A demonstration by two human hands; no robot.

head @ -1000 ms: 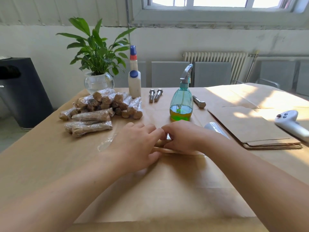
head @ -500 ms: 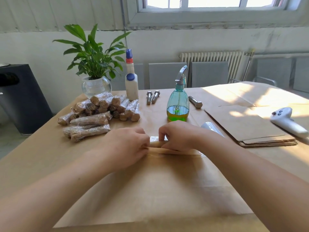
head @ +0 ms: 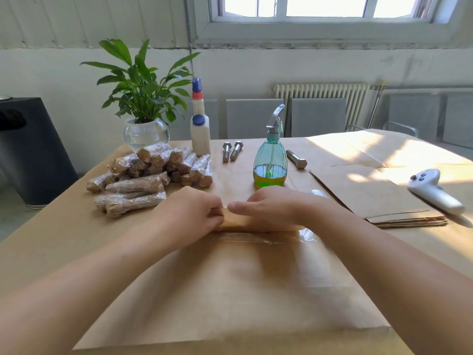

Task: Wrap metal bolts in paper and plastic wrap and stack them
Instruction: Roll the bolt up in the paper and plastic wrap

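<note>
Your left hand [head: 189, 213] and right hand [head: 271, 208] are both on the paper roll [head: 245, 222], near the middle of the tabletop [head: 51, 239]. The roll lies flat, just behind a strip of plastic wrap [head: 256, 238] on the big brown sheet [head: 230, 290].

Your left grip is curled around the left end of the roll. Your right grip lies over the top, with the fingers bent and the thumb stretched along the far side, so it holds the roll too.

There is probably a bolt inside, so the roll will feel heavy and hard in the middle. The paper is thin and soft and can come loose. The plastic wrap is light, sticky and easy to bunch up. Hold the roll at both ends and keep it pressed down as you turn it.

The pile of wrapped bolts [head: 151, 178] sits far left, well apart from your hands. Two bare bolts [head: 231, 151] and one more bolt [head: 297, 160] lie farther back, on either side of the spray bottle [head: 270, 162].
</note>
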